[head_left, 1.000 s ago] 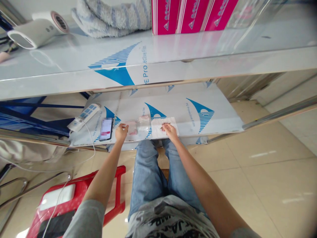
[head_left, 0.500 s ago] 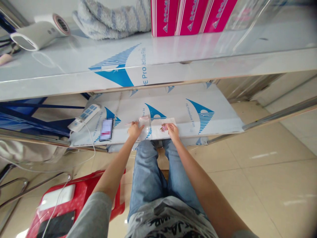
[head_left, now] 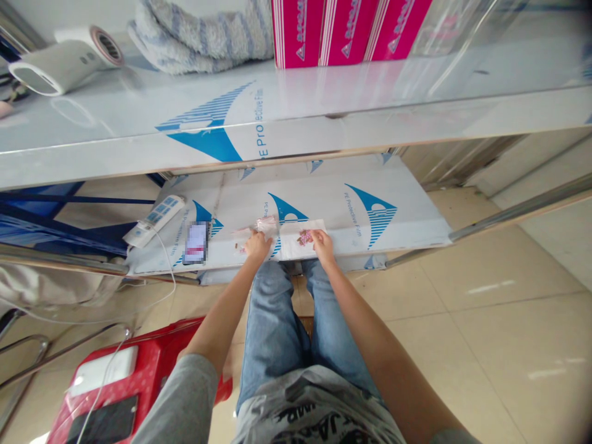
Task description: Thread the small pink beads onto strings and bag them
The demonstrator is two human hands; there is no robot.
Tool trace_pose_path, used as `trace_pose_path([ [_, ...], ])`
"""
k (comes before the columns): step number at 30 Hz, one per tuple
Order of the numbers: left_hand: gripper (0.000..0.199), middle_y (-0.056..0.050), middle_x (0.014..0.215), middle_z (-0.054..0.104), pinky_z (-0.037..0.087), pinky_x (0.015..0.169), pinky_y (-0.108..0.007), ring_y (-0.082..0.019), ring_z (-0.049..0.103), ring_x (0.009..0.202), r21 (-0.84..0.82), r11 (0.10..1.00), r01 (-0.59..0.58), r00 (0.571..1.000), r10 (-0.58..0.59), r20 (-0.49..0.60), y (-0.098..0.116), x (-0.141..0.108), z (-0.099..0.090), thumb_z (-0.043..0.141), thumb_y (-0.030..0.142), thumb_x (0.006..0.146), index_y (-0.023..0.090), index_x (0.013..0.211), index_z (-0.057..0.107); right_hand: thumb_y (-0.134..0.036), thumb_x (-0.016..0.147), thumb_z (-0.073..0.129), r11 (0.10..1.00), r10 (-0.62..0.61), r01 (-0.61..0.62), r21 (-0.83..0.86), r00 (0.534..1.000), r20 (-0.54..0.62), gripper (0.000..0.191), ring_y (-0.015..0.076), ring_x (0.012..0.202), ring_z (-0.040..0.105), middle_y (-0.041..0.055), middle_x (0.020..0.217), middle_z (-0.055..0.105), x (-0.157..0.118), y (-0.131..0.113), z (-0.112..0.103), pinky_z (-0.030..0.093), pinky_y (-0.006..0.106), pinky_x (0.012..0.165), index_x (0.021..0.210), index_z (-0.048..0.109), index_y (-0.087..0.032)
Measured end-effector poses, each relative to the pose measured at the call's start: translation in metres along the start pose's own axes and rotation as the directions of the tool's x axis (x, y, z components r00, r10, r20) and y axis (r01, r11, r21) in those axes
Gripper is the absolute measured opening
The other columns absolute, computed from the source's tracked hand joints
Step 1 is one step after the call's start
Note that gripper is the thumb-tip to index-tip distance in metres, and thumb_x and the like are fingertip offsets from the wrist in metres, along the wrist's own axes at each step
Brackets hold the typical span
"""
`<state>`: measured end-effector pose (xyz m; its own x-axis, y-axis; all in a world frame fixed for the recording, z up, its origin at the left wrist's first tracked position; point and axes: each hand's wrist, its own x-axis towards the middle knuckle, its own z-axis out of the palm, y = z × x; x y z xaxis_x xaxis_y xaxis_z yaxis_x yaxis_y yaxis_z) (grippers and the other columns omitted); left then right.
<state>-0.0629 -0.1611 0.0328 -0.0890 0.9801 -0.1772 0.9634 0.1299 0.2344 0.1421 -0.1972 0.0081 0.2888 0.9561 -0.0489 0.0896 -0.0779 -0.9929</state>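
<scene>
My right hand (head_left: 323, 245) pinches the edge of a small pink, patterned piece (head_left: 304, 237), too small to make out exactly. Beneath that piece lies a white sheet or flat packet (head_left: 290, 249) on the lower shelf. To the left, my left hand (head_left: 258, 246) rests with bent, closed fingers over crumpled clear plastic bags (head_left: 267, 226). Its fingertips are partly hidden, so whatever they grip cannot be made out. Small pinkish bits in clear plastic (head_left: 241, 248) show just left of that hand.
The lower shelf (head_left: 319, 185) carries a blurred-screen phone (head_left: 195, 242) and a power strip (head_left: 155, 220) with a white cable. Above it, the upper shelf holds pink boxes (head_left: 345, 37), a striped towel (head_left: 203, 37) and a white hair dryer (head_left: 55, 65). A red stool (head_left: 160, 351) stands lower left.
My left hand has shifted slightly right over the plastic and its fingers have drawn in. My right hand stays at the pink piece. The whole view has moved a little.
</scene>
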Motion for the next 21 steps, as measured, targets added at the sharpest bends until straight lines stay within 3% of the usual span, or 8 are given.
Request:
trace_pose_path([
  [10, 0.028, -0.018, 0.101, 0.061, 0.047, 0.075, -0.037, -0.028, 0.062, 0.090, 0.091, 0.994, -0.064, 0.998, 0.063, 0.017, 0.000, -0.004, 0.003, 0.041, 0.024, 0.084, 0.013, 0.092, 0.065, -0.060, 0.075, 0.047, 1.000, -0.005, 0.005, -0.008, 1.000, -0.009, 0.045, 0.0149, 0.054, 0.057, 0.0051, 0.063, 0.064, 0.000, 0.004, -0.002, 0.041, 0.024, 0.047, 0.073, 0.059, -0.017],
  [15, 0.030, -0.016, 0.103, 0.060, 0.047, 0.074, -0.035, -0.025, 0.062, 0.089, 0.119, 0.987, -0.105, 0.994, 0.106, -0.002, 0.004, -0.013, -0.009, 0.037, 0.023, 0.086, 0.013, 0.094, 0.064, -0.060, 0.075, 0.046, 1.000, -0.018, 0.017, -0.021, 1.000, -0.004, 0.044, 0.0155, 0.057, 0.058, 0.0054, 0.065, 0.064, 0.000, 0.006, -0.002, 0.042, 0.025, 0.049, 0.075, 0.059, -0.018],
  [18, 0.033, -0.015, 0.106, 0.057, 0.047, 0.074, -0.035, -0.024, 0.061, 0.089, 0.178, 0.953, -0.245, 0.969, 0.244, 0.028, 0.007, -0.018, -0.019, 0.032, 0.023, 0.089, 0.014, 0.097, 0.063, -0.057, 0.075, 0.048, 0.996, -0.060, 0.059, -0.062, 0.998, -0.003, 0.040, 0.0170, 0.065, 0.060, 0.0053, 0.071, 0.066, 0.000, 0.006, -0.001, 0.045, 0.025, 0.053, 0.078, 0.060, -0.019],
  [21, 0.032, -0.014, 0.106, 0.055, 0.047, 0.074, -0.035, -0.024, 0.060, 0.092, 0.254, 0.875, -0.413, 0.911, 0.399, 0.107, 0.010, -0.023, -0.027, 0.031, 0.018, 0.089, 0.014, 0.096, 0.061, -0.051, 0.075, 0.053, 0.986, -0.136, 0.138, -0.097, 0.990, 0.025, 0.033, 0.0178, 0.073, 0.061, 0.0065, 0.081, 0.066, -0.003, 0.002, 0.002, 0.046, 0.027, 0.061, 0.083, 0.062, -0.019],
])
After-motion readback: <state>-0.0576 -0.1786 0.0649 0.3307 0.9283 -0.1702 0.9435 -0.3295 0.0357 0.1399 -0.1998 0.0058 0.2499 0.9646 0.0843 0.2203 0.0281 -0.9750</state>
